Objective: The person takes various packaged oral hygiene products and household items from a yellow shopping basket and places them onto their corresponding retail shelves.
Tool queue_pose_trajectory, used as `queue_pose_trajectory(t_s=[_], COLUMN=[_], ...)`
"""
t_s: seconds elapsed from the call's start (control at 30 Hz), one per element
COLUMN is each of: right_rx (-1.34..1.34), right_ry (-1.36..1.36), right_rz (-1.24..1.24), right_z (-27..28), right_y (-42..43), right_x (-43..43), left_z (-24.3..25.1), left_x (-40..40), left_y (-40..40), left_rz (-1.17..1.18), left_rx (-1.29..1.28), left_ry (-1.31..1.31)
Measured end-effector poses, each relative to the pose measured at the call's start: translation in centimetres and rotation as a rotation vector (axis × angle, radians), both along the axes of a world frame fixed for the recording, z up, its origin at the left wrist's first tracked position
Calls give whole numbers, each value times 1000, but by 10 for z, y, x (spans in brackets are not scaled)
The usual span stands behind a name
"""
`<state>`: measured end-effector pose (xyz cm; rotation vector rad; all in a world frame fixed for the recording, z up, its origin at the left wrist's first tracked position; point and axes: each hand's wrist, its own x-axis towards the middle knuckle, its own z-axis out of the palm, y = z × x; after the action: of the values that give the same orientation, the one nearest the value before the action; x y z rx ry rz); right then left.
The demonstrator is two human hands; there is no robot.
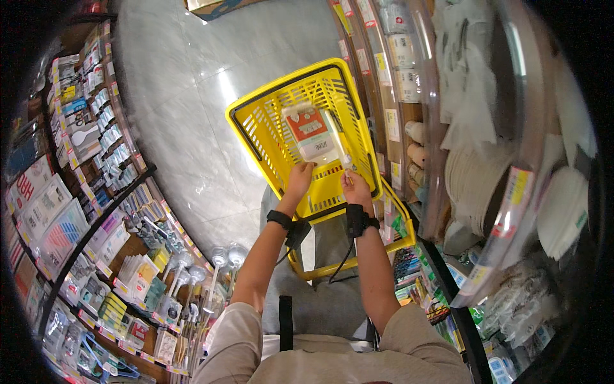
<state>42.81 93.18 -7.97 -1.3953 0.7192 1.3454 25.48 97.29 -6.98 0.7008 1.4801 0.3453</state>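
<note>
A yellow plastic shopping basket (291, 102) with slotted walls is in front of me between two shelf rows, its handle (407, 234) swung down towards me. In it lies a white and red soft pack (308, 130) that bears writing. Beside the pack is a long, slim white item (337, 137). My right hand (356, 188) reaches over the basket's near side and pinches the near end of that slim item. My left hand (300, 181) is inside the basket by the near edge of the soft pack, fingers curled; whether it grips anything is hidden.
Shelves on the left hold packaged goods, metal ladles (219, 257) and blue hangers (103, 357). On the right, close to the basket, stand shelves with stacked white plates (475, 185) behind clear guards. A cardboard box (216, 7) sits on the grey tiled floor (192, 120) ahead.
</note>
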Motion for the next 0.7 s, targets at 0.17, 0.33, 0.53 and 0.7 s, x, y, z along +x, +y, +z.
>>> queue_pose_trajectory(t_s=[0.17, 0.33, 0.53, 0.7], right_rx=[54, 131, 453, 333], right_ry=[12, 13, -213, -29], right_rz=[220, 317, 777, 523], right_z=[54, 95, 134, 200], right_y=[0, -31, -71, -77], right_x=[9, 31, 52, 40], left_z=[61, 143, 225, 256], left_x=[3, -1, -18, -57], left_y=[-20, -38, -67, -90], left_rz=[64, -100, -198, -198], left_rx=[123, 217, 375, 395], left_ry=[14, 31, 189, 205])
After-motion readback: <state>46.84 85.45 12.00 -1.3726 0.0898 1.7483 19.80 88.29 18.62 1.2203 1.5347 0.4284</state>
